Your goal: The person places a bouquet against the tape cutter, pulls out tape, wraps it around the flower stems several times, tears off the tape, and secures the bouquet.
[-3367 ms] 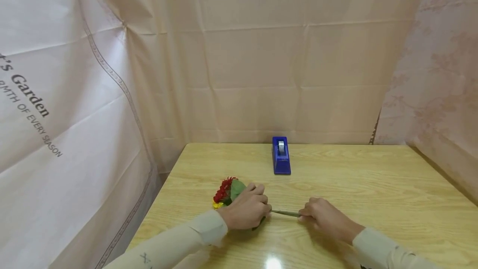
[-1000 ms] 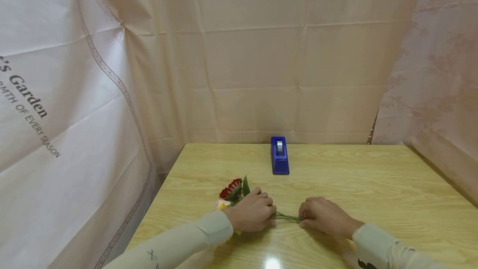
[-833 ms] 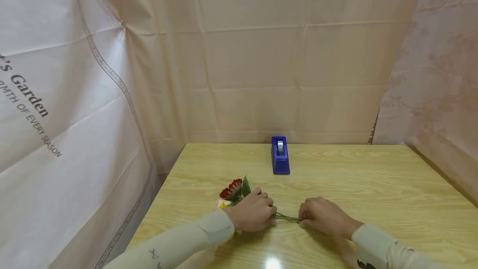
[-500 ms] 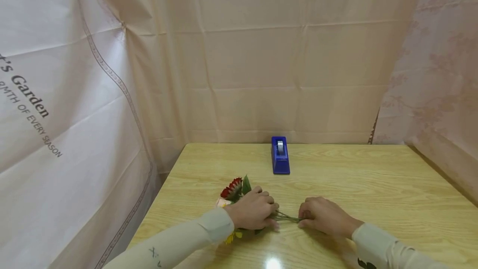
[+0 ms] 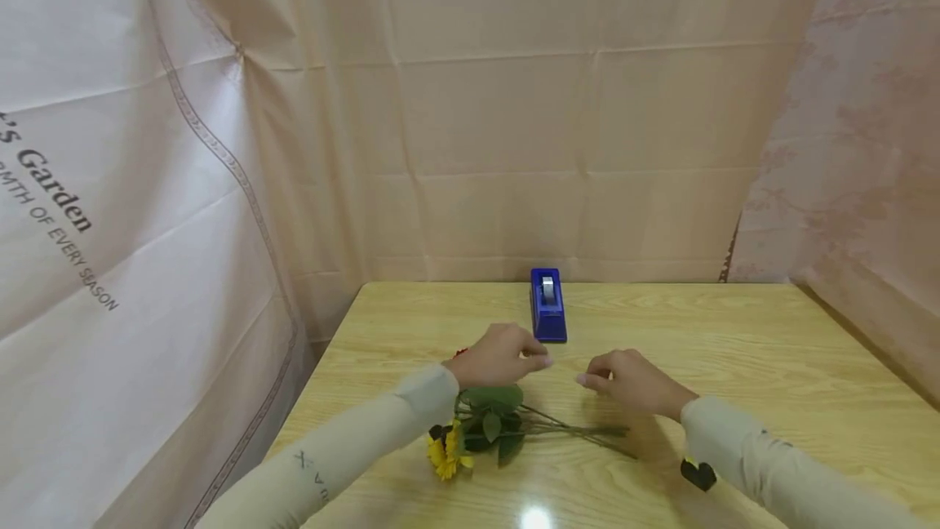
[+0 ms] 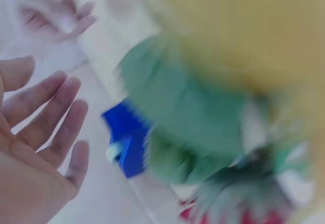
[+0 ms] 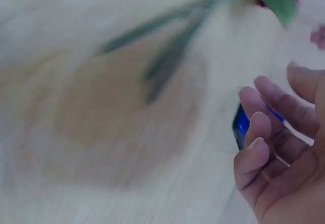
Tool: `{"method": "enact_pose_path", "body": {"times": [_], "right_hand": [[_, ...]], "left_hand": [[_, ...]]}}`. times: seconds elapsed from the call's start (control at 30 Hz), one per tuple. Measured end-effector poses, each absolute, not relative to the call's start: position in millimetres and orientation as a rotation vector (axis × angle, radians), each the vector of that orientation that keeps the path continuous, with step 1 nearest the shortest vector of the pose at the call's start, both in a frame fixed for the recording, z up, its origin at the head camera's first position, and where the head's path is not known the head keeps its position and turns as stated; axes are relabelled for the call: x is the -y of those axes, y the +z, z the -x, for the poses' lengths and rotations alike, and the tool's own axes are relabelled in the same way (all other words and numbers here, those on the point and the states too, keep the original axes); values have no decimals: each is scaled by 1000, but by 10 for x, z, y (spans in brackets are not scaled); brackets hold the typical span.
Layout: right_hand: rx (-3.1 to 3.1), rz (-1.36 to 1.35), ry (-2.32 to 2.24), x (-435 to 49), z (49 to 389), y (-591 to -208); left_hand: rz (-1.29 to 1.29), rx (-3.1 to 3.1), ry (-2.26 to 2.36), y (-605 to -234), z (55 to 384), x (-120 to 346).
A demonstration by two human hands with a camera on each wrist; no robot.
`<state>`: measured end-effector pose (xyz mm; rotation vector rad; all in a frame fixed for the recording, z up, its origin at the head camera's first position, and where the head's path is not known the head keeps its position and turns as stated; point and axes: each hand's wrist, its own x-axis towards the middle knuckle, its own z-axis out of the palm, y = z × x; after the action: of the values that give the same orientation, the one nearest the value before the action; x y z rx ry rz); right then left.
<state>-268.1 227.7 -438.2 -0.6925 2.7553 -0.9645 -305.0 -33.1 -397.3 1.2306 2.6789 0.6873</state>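
A bunch of flowers lies on the table, its green stems (image 5: 580, 430) pointing right and its leaves (image 5: 490, 423) to the left. One yellow flower (image 5: 445, 455) shows below my left forearm; a red flower (image 6: 238, 203) fills the lower part of the left wrist view. Above the leaves is my left hand (image 5: 499, 356), fingers relaxed and apart from the bunch. My right hand (image 5: 631, 380) hovers above the stem ends, its fingers loosely bent around nothing. A blue tape dispenser (image 5: 548, 306) stands just beyond both hands.
The wooden table (image 5: 698, 333) ends at a beige cloth (image 5: 558, 121) hung behind it. A white printed sheet (image 5: 147, 284) hangs along the left side, and a patterned cloth (image 5: 866, 153) on the right.
Both hands have let go of the flowers and lifted up and away from me. The bunch stays on the table, its leaves and stems now uncovered. The tape dispenser has not moved.
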Motion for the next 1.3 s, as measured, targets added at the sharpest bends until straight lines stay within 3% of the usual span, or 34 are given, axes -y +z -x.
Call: {"method": "enact_pose_path", "body": {"times": [0.2, 0.5, 1.03, 1.3], "right_hand": [[-2592, 327, -1187, -2258, 3033, -4186], [-2569, 135, -1329, -2021, 3416, -4145], [-2588, -27, -1437, -1826, 3708, -4225], [-2486, -241, -1658, -1798, 3787, -4275]], "left_hand": [[-943, -2649, 988, -3800, 3533, 319], [-682, -2787, 968, -4082, 3997, 208], [-701, -2900, 901, -4332, 4125, -40], [-756, -2927, 913, -4317, 4087, -105]]}}
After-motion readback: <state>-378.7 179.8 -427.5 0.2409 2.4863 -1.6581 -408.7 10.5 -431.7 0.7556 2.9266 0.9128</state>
